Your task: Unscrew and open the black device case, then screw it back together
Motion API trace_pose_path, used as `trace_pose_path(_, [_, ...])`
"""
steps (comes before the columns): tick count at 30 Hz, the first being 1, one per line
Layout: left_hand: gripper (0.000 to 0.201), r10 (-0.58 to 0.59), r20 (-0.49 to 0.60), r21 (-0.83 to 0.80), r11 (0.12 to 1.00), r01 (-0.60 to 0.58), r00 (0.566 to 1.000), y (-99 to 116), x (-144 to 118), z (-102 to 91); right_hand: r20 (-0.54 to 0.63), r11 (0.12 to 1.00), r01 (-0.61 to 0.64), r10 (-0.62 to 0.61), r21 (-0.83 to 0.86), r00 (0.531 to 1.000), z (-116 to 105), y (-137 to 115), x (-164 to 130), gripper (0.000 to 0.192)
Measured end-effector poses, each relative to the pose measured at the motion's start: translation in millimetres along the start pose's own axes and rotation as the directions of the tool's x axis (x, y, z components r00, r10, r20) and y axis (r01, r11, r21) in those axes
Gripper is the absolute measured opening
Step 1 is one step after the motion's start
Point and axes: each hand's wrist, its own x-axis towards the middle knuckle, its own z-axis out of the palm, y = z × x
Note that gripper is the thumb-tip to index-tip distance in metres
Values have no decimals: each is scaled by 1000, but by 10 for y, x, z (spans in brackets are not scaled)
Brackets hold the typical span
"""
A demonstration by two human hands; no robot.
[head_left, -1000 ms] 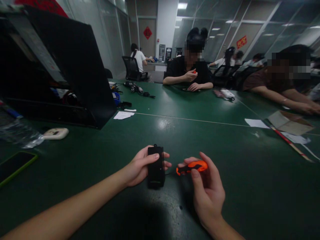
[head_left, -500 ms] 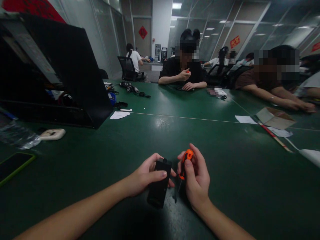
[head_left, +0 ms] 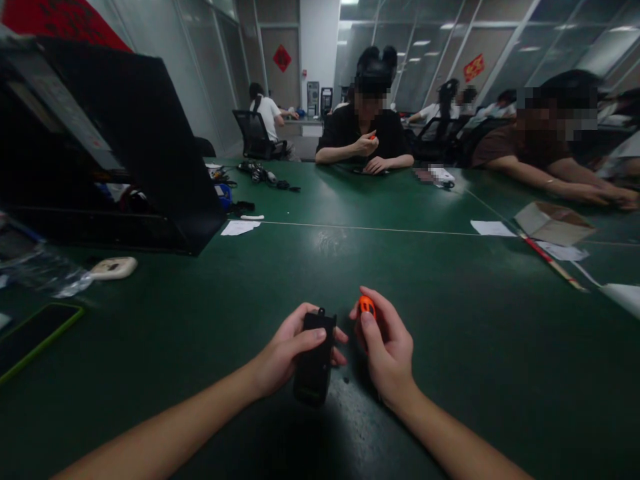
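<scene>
Left hand (head_left: 283, 353) wrapped around a black device (head_left: 315, 357), which rests on the green counter (head_left: 475, 333) — thumb across its face. Right hand (head_left: 387, 350) just beside it, closed on an orange-handled screwdriver (head_left: 367, 307) held upright; its tip is hidden. Phone (head_left: 35, 333) lies far left.

left hand (head_left: 280, 357) grips black device (head_left: 314, 360); right hand (head_left: 390, 353) holds screwdriver (head_left: 367, 307).

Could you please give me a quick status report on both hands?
Left hand grips black device. Right hand grips orange-handled screwdriver beside it. Nothing between them.
</scene>
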Motion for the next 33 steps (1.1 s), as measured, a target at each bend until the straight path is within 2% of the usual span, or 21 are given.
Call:
trace_pose_path(8, [36, -24, -16, 28, 999, 25, 1000, -5, -18, -25, -26, 999, -29, 30, 28, 999, -32, 0, 36, 31])
trace_pose_path(17, [32, -17, 8, 58, 998, 17, 1000, -12, -30, -33, 20, 1000, 10, -11, 26, 1000, -66, -27, -18, 29])
trace_pose_path(25, [35, 87, -21, 128, 988, -84, 996, -40, -28, 50, 14, 980, 198, -198, -19, 980, -54, -4, 45, 28])
trace_pose_path(30, [41, 217, -131, 138, 970, -199, 967, -98, 24, 49, 71, 930, 367, -365, -21, 928, -61, -174, 83, 32])
trace_pose_path(33, [51, 238, -146, 143, 965, -218, 960, -108, 45, 44, 129, 897, 442, -441, 19, 888, -86, -339, 74, 41])
